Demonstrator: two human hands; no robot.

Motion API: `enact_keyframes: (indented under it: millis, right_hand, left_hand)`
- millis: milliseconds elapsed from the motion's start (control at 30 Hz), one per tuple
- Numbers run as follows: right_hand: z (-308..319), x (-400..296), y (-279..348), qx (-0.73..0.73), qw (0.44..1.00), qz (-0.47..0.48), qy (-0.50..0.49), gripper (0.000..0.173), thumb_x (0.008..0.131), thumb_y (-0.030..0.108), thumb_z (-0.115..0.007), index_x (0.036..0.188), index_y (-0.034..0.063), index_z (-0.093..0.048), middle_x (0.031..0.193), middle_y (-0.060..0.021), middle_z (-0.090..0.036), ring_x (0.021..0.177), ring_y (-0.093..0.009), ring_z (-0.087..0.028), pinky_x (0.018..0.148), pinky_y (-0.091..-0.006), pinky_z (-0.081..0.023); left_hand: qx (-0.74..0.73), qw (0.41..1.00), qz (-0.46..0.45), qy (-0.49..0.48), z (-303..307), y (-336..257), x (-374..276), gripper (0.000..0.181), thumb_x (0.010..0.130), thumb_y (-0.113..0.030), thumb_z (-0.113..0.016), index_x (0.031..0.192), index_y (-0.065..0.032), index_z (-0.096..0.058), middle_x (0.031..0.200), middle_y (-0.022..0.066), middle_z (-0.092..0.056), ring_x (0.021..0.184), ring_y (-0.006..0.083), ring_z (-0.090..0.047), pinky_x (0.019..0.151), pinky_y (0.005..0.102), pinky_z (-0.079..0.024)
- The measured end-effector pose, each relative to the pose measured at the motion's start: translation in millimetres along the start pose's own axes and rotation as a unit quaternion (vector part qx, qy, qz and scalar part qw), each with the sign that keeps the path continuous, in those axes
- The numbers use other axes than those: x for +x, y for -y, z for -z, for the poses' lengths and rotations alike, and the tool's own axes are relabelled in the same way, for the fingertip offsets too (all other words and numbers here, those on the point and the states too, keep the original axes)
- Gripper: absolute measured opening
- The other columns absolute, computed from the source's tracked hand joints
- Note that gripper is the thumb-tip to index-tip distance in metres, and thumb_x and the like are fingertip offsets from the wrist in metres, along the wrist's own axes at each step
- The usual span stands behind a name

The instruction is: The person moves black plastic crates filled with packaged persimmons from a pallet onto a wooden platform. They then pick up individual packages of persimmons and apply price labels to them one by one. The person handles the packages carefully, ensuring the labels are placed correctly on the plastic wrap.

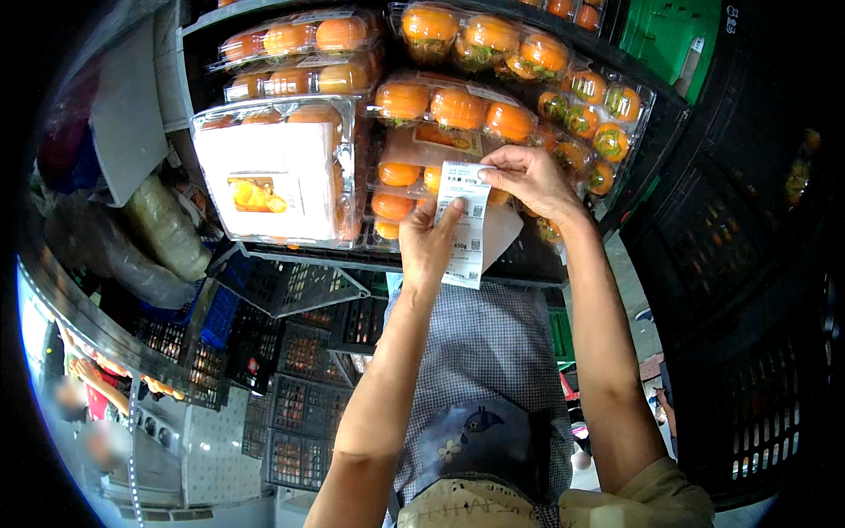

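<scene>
A strip of printed white labels (467, 228) hangs between my hands. My left hand (428, 239) grips its left side with the thumb across the front. My right hand (528, 177) pinches the strip's upper right edge between thumb and fingers. Behind the strip lie clear plastic clamshell boxes of orange persimmons (457, 109), stacked in a dark crate. A stack of white printed sheets (267, 178) with a fruit picture rests on a clamshell box to the left. A pale sheet (503, 237) shows partly behind the label strip.
More clamshell boxes (297, 36) fill the back left and right (594, 125). A green crate (650, 39) stands at the upper right, beside a tall wall of black crates (726, 231). Black slatted crates (307, 402) stand lower left. Blurred people are at the far left edge.
</scene>
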State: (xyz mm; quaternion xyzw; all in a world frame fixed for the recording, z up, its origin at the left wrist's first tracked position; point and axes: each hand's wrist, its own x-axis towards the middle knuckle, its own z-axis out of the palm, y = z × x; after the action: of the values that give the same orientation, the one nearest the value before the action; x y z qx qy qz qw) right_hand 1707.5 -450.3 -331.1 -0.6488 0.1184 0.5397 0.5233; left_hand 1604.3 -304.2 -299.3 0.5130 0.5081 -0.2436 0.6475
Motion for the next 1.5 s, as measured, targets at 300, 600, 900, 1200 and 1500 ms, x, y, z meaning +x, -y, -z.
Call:
enact_keyframes:
  millis: [300,600,900,1200,1500]
  right_hand:
    - [1,2,-10,0.028,0.999,-0.023,-0.039,0.017,0.079,0.012,-0.067,0.091,0.0009,-0.064,0.08,-0.0031,-0.065,0.073,-0.009,-0.06,0.064,-0.0219,-0.049]
    - [-10,13,-23,-0.144,0.978,0.008,-0.152,0.022,0.078,0.027,-0.065,0.086,0.0068,-0.069,0.084,-0.0058,-0.068,0.075,-0.019,-0.064,0.07,-0.0311,-0.05]
    - [-14,21,-21,-0.214,0.959,0.006,-0.184,0.02,0.076,0.024,-0.065,0.087,0.0076,-0.069,0.087,-0.008,-0.067,0.078,-0.023,-0.064,0.071,-0.0331,-0.049]
    - [-17,23,-26,-0.272,0.944,0.002,-0.185,0.019,0.076,0.026,-0.065,0.088,0.0114,-0.069,0.088,-0.0084,-0.066,0.079,-0.025,-0.063,0.071,-0.0355,-0.05]
    - [-19,19,-8,-0.336,0.917,-0.01,-0.216,0.048,0.071,0.031,-0.069,0.112,0.0083,-0.059,0.109,-0.0167,-0.058,0.102,-0.03,-0.055,0.087,-0.0376,-0.044]
  left_hand:
    - [0.107,0.991,-0.006,-0.079,-14,-8,6,0.026,0.08,-0.023,-0.066,0.084,0.0025,-0.065,0.066,0.0057,-0.062,0.056,0.0063,-0.053,0.051,0.0222,-0.043]
    - [0.209,0.973,-0.037,-0.09,-18,-6,2,0.028,0.077,-0.023,-0.07,0.082,0.0037,-0.064,0.07,0.0059,-0.064,0.056,0.0066,-0.056,0.048,0.0197,-0.044]
    - [0.189,0.979,0.047,-0.065,-14,-12,-10,0.031,0.077,-0.026,-0.07,0.081,0.0047,-0.065,0.065,0.0074,-0.063,0.052,0.0084,-0.057,0.045,0.0205,-0.044]
    - [0.14,0.987,-0.006,-0.085,-19,-3,-5,0.031,0.077,-0.024,-0.068,0.087,0.0053,-0.064,0.069,0.0099,-0.065,0.06,0.011,-0.061,0.055,0.0258,-0.049]
    - [0.121,0.987,0.033,-0.099,-17,-12,-11,0.029,0.076,-0.024,-0.07,0.079,0.0053,-0.065,0.066,0.009,-0.065,0.057,0.009,-0.059,0.052,0.0237,-0.047]
